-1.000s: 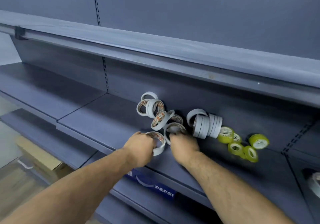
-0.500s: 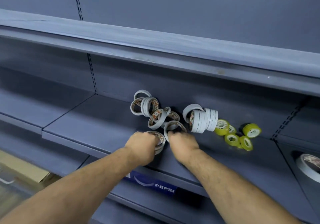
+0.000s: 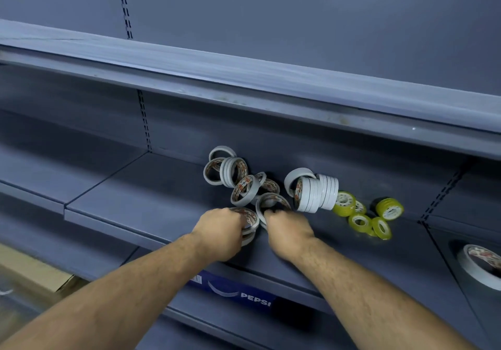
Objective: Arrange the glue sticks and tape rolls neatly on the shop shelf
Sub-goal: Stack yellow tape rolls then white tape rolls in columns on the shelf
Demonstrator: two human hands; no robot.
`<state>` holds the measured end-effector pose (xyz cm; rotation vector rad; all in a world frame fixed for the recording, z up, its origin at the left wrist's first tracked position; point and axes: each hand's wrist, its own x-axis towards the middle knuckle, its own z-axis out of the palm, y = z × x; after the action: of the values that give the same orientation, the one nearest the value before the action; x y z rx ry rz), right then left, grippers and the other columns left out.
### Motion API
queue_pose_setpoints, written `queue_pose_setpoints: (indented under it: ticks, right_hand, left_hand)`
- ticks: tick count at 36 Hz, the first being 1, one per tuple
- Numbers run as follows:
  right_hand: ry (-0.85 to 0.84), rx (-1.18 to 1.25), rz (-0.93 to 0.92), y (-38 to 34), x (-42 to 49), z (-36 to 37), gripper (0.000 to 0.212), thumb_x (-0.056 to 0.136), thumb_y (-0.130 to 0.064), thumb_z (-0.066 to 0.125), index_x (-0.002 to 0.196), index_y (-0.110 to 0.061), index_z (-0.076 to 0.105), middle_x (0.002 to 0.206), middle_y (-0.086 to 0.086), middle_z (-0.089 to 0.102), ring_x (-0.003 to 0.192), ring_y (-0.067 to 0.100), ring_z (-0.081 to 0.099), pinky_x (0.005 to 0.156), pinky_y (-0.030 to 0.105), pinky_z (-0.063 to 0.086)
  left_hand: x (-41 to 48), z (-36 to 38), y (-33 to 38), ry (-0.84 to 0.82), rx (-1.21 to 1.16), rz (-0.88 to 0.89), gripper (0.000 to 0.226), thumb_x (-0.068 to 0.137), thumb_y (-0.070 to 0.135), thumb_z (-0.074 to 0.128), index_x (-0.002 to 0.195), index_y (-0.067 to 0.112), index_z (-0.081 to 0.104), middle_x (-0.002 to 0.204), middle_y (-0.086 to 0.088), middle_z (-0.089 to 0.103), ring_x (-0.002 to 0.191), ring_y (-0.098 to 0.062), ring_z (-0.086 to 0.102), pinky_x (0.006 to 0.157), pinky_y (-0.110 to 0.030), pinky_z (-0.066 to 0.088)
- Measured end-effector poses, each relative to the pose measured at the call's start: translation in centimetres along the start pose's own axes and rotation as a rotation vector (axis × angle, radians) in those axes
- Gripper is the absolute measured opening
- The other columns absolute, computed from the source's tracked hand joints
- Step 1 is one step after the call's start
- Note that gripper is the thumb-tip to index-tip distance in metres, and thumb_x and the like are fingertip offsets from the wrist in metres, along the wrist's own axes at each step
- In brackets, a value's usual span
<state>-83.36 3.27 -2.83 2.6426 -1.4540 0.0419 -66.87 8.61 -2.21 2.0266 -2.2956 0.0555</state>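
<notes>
1. With left hand [image 3: 219, 230], fingers curled, gripping a flat stack of white tape rolls [image 3: 250, 224] near the shelf [image 3: 135, 200] front.
2. With right hand [image 3: 288, 231], pinching a tilted tape roll [image 3: 272, 200] just right of that stack; probably to lay leftward on top.

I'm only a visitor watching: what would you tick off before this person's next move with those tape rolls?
1. Left hand grips the small stack of white rolls: ok.
2. Right hand pinches the single white roll by its rim: ok.
3. Standing row of white rolls is upright and packed together, ready to take more: ok.
4. Loose white rolls at the back are tidy: not ok, they lean at mixed angles.
5. Yellow rolls are lined up: not ok, they lie scattered.
</notes>
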Motion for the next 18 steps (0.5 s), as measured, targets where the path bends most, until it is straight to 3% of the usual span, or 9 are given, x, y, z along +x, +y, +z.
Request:
queue_pose_setpoints:
  ticks: [4, 10, 13, 16, 18]
  right_hand:
    - [0.057, -0.001, 0.023, 0.4, -0.1, -0.6, 0.036, 0.087, -0.007, 0.055, 0.123, -0.013, 0.057, 0.107, 0.007, 0.07, 0.096, 0.028, 0.068, 0.072, 0.034, 0.052]
    - [0.091, -0.026, 0.035, 0.7, -0.6, -1.7, 0.028, 0.089, -0.009, 0.059, 0.115, -0.016, 0.061, 0.107, 0.005, 0.07, 0.097, 0.026, 0.067, 0.069, 0.03, 0.047]
    - [0.076, -0.023, 0.068, 0.9, -0.8, -1.9, 0.023, 0.088, -0.007, 0.059, 0.109, -0.017, 0.063, 0.104, 0.004, 0.069, 0.093, 0.025, 0.067, 0.064, 0.028, 0.043]
    - [0.074, -0.031, 0.13, 1.5, -1.4, -2.3, 0.021, 0.089, -0.007, 0.058, 0.107, -0.016, 0.064, 0.104, 0.006, 0.069, 0.094, 0.026, 0.067, 0.063, 0.029, 0.042]
    - [0.08, -0.013, 0.189, 2.1, -2.1, -2.7, 0.022, 0.088, -0.006, 0.056, 0.108, -0.014, 0.063, 0.106, 0.009, 0.068, 0.097, 0.03, 0.066, 0.066, 0.031, 0.044]
  left_hand:
    - [0.0, -0.8, 0.0, 0.059, -0.054, -0.048, 0.011, 0.088, 0.024, 0.049, 0.085, 0.021, 0.06, 0.09, 0.001, 0.062, 0.073, -0.021, 0.045, 0.064, -0.03, 0.035]
    - [0.2, -1.1, -0.4, 0.055, -0.085, -0.077, 0.014, 0.086, 0.021, 0.049, 0.089, 0.02, 0.062, 0.086, 0.0, 0.063, 0.072, -0.024, 0.053, 0.061, -0.032, 0.041]
    - [0.2, -1.3, -0.2, 0.091, -0.111, -0.06, 0.008, 0.086, 0.018, 0.049, 0.081, 0.021, 0.055, 0.084, 0.001, 0.06, 0.074, -0.023, 0.054, 0.061, -0.032, 0.043]
    - [0.0, -1.9, 0.7, 0.174, -0.151, -0.005, 0.027, 0.086, 0.015, 0.05, 0.067, 0.028, 0.036, 0.072, 0.008, 0.047, 0.073, -0.024, 0.05, 0.06, -0.031, 0.04]
    - [0.3, -2.0, 1.3, 0.207, -0.193, 0.018, 0.028, 0.087, 0.015, 0.052, 0.068, 0.027, 0.033, 0.072, 0.009, 0.045, 0.075, -0.026, 0.05, 0.061, -0.029, 0.034]
